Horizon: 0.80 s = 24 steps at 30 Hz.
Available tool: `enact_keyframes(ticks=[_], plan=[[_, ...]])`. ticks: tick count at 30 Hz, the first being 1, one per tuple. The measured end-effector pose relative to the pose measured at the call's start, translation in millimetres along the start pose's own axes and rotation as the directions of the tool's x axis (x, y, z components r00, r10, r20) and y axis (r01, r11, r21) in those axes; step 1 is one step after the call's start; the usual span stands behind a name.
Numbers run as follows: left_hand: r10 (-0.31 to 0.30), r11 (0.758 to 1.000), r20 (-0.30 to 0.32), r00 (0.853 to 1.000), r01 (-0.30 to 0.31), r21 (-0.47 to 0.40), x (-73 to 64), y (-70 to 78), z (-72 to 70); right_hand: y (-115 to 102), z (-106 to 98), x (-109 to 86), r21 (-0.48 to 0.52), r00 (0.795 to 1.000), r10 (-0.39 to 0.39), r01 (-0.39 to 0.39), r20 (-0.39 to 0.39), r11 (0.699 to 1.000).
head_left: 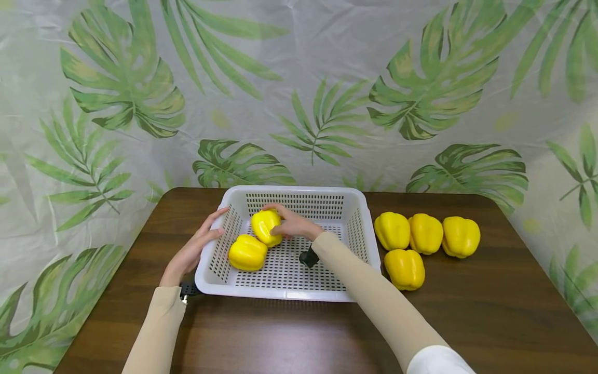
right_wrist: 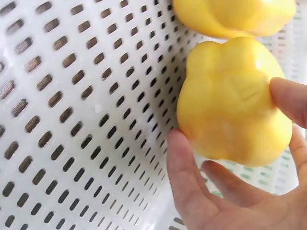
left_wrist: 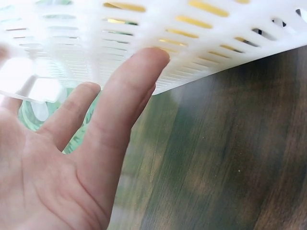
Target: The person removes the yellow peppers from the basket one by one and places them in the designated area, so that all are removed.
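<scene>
My right hand (head_left: 295, 224) reaches into the white perforated basket (head_left: 280, 295) and holds a yellow bell pepper (head_left: 263, 227) near its left side. In the right wrist view, the thumb and fingers span that pepper. A second yellow bell pepper (head_left: 247, 253) lies beside it on the basket floor. At the basket's left side is my left hand (head_left: 193, 250), its fingers fairly straight and touching the rim and outer wall. The left wrist view shows that hand's palm and fingers (left_wrist: 127, 91) against the slotted wall, with patches of yellow visible through the slots.
Several yellow bell peppers (head_left: 405, 270) stand on the dark wooden table (head_left: 504, 311), to the right of the basket. Behind the table hangs a leaf-patterned cloth (head_left: 322, 67). A small black device (head_left: 308, 257) sits at my right wrist, over the basket.
</scene>
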State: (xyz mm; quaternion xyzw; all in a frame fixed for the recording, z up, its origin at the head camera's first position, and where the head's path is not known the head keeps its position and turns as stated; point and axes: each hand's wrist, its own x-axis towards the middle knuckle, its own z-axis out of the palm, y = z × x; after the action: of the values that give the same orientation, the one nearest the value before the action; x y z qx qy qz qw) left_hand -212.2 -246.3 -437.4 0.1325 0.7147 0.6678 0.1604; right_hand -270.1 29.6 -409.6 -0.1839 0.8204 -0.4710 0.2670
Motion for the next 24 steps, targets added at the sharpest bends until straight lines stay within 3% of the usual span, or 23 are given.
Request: enact_keyframes(ticks=[14, 24], plan=[[0.010, 1.000, 0.000, 1.000, -0.010, 0.004, 0.4, 0.1, -0.7, -6, -15, -18.7, 0.073, 1.000, -0.027, 0.027, -0.012, 0.997], [0.009, 1.000, 0.001, 1.000, -0.009, 0.001, 0.5, -1.9, 0.2, -6, -26, -33.6, 0.185, 0.999, -0.046, 0.047, -0.009, 0.982]])
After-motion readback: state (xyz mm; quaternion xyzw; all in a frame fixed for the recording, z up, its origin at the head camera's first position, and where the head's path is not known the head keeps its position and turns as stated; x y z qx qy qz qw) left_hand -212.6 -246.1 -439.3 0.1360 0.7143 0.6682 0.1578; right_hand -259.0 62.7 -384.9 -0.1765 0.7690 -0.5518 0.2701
